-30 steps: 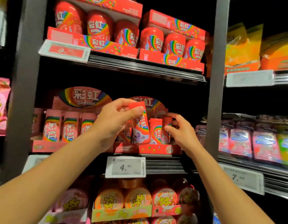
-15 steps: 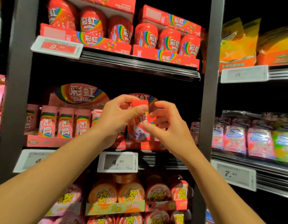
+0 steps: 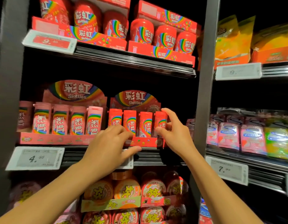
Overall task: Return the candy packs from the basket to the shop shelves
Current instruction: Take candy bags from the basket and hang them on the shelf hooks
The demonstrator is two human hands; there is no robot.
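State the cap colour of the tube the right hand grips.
Red, on the rightmost tube; head view.

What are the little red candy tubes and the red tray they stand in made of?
The red tubes look like smooth plastic: stiff, straight-sided, with a flat cap and printed label. The red tray looks like thin printed cardboard, with flat folded walls and sharp corners. That is a guess from looks alone.
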